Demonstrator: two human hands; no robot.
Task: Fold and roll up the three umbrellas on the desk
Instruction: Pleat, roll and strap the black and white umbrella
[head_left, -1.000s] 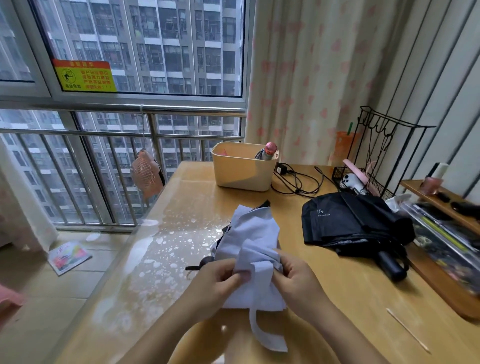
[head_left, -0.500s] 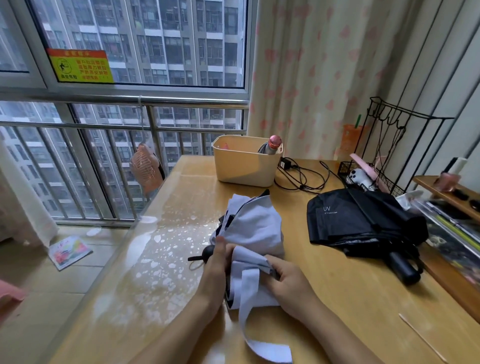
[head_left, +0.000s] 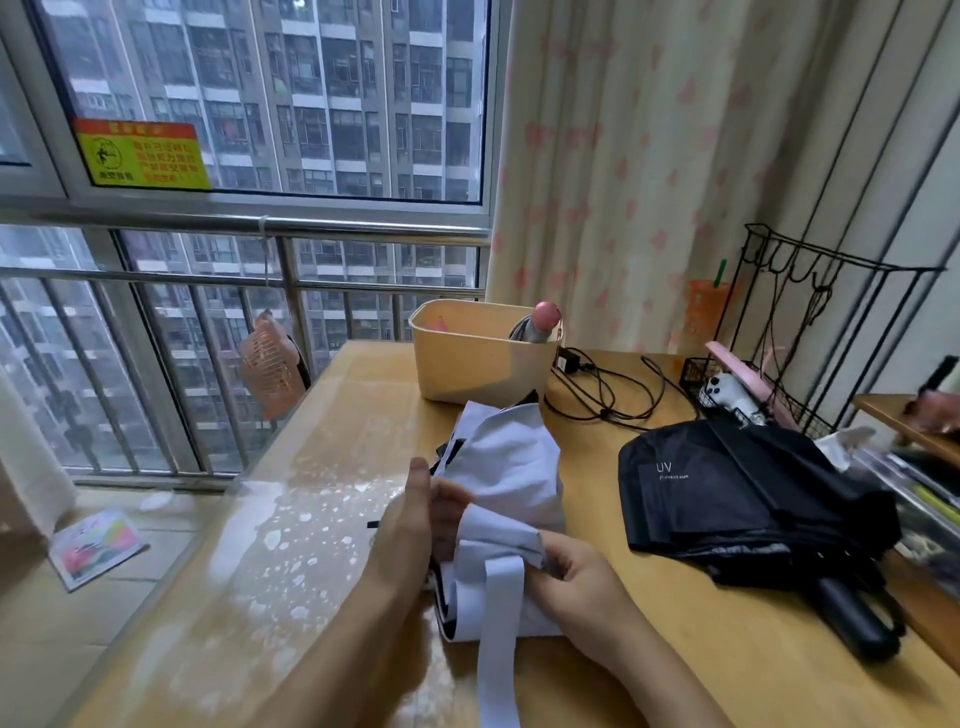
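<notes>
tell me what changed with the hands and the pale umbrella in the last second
The left hand left the near fold and moved round to the left side of the pale umbrella, which it now holds. The right hand kept pinching the folded cloth by the strap. The black umbrella and beige basket stayed put.

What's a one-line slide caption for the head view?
Left hand and right hand gather the pale umbrella on the desk, its strap hanging loose; the black umbrella lies unrolled alongside.
</notes>
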